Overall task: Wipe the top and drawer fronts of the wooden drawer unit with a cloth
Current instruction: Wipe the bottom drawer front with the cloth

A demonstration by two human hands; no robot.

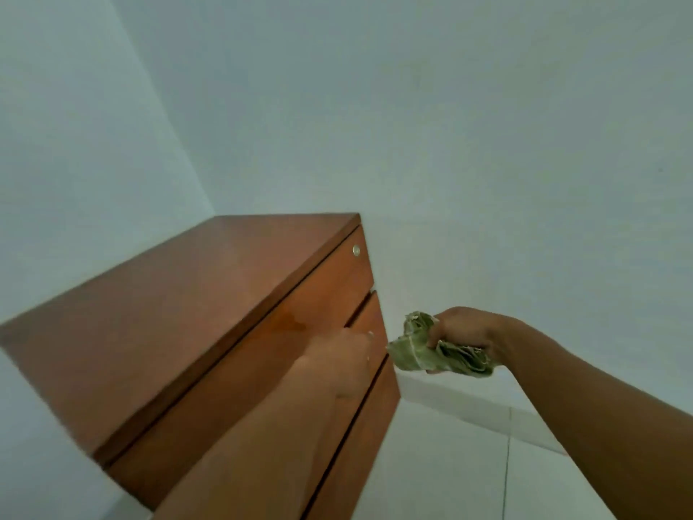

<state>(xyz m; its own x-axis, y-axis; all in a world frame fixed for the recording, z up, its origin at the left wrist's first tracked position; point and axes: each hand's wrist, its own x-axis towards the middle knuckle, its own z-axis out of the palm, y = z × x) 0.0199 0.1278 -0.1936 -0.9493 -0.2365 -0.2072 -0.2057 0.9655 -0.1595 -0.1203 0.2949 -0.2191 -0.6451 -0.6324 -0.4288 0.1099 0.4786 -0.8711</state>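
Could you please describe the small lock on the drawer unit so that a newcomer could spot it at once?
Find the drawer unit in the corner of the pale walls. On its top drawer front, at the far upper corner, sits the lock. It is a small round silver disc, unlike the plain brown wood around it.

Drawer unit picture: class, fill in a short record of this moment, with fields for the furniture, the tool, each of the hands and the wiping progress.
furniture: wooden drawer unit, three drawer fronts, round lock on the top one
tool: green cloth, bunched, beside the unit's right edge
right: right hand grips the cloth
left: left hand blurred before the middle drawer front; grip unclear
progress: cloth not on top or fronts
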